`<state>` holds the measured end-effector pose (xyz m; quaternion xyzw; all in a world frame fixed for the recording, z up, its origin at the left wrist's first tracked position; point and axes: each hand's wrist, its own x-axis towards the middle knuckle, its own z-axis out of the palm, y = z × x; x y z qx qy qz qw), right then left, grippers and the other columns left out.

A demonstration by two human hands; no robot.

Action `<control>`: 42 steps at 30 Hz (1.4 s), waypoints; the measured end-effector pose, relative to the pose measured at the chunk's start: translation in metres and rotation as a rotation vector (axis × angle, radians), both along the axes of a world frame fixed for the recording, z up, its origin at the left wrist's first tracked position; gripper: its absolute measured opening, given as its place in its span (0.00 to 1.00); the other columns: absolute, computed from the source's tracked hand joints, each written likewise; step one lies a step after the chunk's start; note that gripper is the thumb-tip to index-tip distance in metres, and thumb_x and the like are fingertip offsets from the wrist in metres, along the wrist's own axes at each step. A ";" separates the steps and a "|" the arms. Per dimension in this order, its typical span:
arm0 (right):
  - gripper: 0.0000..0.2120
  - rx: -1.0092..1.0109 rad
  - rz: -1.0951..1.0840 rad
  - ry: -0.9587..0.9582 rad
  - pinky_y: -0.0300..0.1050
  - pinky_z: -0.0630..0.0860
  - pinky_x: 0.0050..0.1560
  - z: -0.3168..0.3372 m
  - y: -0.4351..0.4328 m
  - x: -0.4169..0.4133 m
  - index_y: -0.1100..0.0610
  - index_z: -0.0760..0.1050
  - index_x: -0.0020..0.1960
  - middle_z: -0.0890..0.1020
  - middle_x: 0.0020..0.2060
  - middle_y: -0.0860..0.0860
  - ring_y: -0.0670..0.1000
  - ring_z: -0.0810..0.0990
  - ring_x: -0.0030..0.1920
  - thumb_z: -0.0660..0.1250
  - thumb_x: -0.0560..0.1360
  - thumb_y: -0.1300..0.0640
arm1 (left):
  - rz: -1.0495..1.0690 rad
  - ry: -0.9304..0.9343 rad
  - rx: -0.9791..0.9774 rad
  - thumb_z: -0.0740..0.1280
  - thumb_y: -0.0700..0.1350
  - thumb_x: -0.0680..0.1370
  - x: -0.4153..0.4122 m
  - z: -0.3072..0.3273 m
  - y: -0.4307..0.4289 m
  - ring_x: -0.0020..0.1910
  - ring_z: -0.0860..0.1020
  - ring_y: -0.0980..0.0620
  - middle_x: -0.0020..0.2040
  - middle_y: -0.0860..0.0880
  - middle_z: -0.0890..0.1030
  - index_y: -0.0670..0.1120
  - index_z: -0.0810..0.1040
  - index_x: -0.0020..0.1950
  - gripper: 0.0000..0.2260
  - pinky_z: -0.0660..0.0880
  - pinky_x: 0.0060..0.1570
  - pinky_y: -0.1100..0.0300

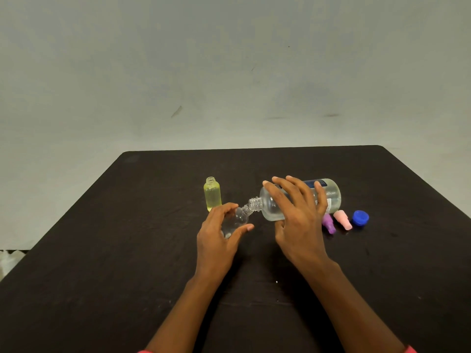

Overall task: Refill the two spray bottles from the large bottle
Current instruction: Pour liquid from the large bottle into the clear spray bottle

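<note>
My right hand (297, 212) grips the large clear bottle (331, 193), tipped almost flat with its open threaded neck pointing left. That neck meets the mouth of a small clear spray bottle (240, 217), which my left hand (219, 238) holds tilted, fingers and thumb curled round its body. A second small bottle (212, 193), yellowish and uncapped, stands upright just behind my left hand. All of this is over the middle of the black table (127, 250).
To the right of the large bottle lie a purple spray top (328, 224), a pink spray top (342, 219) and a blue cap (360, 217). A grey wall rises behind the table's far edge.
</note>
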<state>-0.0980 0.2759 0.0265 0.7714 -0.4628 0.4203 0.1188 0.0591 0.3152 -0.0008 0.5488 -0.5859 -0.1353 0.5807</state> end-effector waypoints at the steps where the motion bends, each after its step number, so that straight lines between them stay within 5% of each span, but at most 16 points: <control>1: 0.42 0.002 0.001 0.001 0.53 0.44 0.75 0.000 0.000 0.000 0.51 0.70 0.67 0.77 0.63 0.52 0.53 0.69 0.68 0.74 0.57 0.73 | 0.001 -0.002 -0.001 0.77 0.46 0.67 0.000 0.000 0.000 0.53 0.78 0.59 0.52 0.59 0.79 0.64 0.72 0.54 0.22 0.77 0.55 0.55; 42: 0.41 0.003 0.006 -0.008 0.52 0.44 0.75 0.001 0.001 0.000 0.51 0.70 0.66 0.77 0.63 0.52 0.54 0.70 0.67 0.74 0.57 0.74 | 0.000 0.008 0.007 0.78 0.46 0.67 -0.001 0.001 0.000 0.53 0.78 0.59 0.52 0.59 0.79 0.63 0.73 0.53 0.22 0.76 0.55 0.54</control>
